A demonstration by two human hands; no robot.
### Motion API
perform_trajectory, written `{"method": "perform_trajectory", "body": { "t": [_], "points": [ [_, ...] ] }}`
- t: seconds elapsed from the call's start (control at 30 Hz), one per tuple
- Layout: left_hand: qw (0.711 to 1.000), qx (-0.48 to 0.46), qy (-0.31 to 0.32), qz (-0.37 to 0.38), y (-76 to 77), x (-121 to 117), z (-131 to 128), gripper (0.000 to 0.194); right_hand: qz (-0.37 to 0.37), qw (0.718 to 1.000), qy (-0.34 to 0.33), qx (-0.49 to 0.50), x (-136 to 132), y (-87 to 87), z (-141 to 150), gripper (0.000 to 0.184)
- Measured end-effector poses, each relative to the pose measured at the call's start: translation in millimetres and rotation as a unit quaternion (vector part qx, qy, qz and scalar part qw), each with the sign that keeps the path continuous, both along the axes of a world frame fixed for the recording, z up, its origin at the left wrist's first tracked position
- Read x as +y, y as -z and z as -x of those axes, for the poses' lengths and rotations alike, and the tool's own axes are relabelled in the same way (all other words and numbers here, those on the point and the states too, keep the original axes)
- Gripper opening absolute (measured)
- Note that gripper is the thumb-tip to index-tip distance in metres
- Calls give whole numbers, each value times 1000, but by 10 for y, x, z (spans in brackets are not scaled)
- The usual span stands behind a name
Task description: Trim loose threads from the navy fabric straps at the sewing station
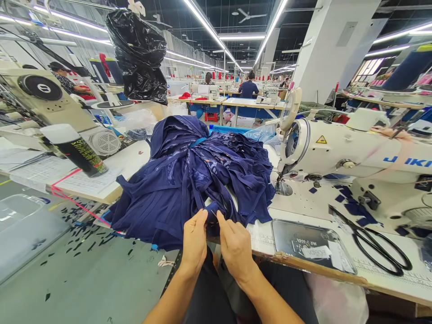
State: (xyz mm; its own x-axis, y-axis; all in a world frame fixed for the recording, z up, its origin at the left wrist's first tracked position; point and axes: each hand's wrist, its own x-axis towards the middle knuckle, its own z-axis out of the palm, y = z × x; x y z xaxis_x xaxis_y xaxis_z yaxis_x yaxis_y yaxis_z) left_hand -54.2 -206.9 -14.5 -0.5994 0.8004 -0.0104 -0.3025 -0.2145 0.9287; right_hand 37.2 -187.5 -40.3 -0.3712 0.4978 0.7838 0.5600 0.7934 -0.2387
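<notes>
Navy heap: One pile of navy garments (158, 193) is lying on the tabletop (300, 211) just beyond our hands, spreading farther to their left, with one teal strip (198, 142) crossing its upper part.
Left hand (195, 240): We are pinching a fold of navy fabric (212, 211), thumb and finger closing on it.
Right hand (236, 246): We are pinching the same fold just beside, the two hands standing slightly apart with cloth bridging them.
Right of the hands: We are seeing one shallow tray (286, 236) near, one pair of scissors (354, 230) farther out, one sewing machine (332, 144) beyond.
Left of the hands: One spray can (79, 153) is standing well apart.
</notes>
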Motion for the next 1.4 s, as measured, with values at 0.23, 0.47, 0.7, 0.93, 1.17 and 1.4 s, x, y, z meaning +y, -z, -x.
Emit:
{"method": "perform_trajectory", "body": {
  "t": [0.23,0.47,0.7,0.93,1.17,1.4],
  "points": [
    [1000,-9,0,4,-12,6,13,24,12,1000,-4,-14,-3,-35,-27,35],
    [1000,-17,0,6,-4,4,18,22,36,999,-5,-18,-18,-37,-34,37],
    [1000,-7,-5,5,9,-7,10,23,90,996,-23,-2,-39,-49,-48,38],
    [999,43,-6,-3,91,-8,17,26,102,994,-4,-22,-60,-84,-52,39],
    [990,136,-27,0,247,-27,49,28,94,992,16,-87,-36,-132,-99,39],
    [993,116,-10,3,203,-26,65,28,42,996,6,-80,6,-97,-103,38]
  ]
}}
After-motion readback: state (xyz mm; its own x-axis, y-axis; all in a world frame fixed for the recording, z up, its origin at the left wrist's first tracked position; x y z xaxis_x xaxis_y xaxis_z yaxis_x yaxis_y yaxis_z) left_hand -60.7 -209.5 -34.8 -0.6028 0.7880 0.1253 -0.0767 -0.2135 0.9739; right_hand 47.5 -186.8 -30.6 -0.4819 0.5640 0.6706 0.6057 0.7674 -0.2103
